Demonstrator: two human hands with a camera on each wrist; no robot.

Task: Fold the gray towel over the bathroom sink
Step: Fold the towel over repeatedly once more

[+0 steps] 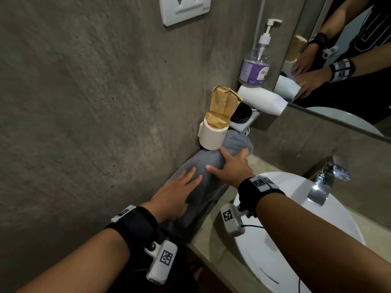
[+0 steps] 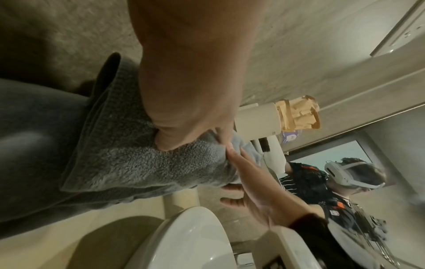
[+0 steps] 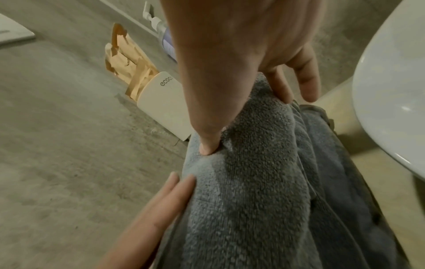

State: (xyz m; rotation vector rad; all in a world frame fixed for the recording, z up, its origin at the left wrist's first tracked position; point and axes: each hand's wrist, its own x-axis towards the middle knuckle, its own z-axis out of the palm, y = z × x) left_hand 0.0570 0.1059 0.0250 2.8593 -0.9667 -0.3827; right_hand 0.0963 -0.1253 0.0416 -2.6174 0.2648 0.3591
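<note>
The gray towel (image 1: 211, 191) lies as a long folded bundle on the counter, between the concrete wall and the white sink (image 1: 317, 225). My left hand (image 1: 175, 195) rests flat on its near half with straight fingers. My right hand (image 1: 230, 166) presses on the far half, fingers spread. In the right wrist view the right hand (image 3: 241, 54) has its thumb dug into the towel (image 3: 253, 182), and my left fingertips (image 3: 170, 193) touch the towel's wall side. In the left wrist view the left hand (image 2: 184, 91) lies on the towel (image 2: 138, 163) beside the sink (image 2: 184, 245).
A cream cup (image 1: 211, 136) stuffed with brown paper bags is fixed to the wall, touching the towel's far end. Behind it are a black jar (image 1: 241, 114), a white hair dryer (image 1: 262, 99) and a pump bottle (image 1: 255, 66). The faucet (image 1: 323, 182) and mirror (image 1: 349, 60) stand at right.
</note>
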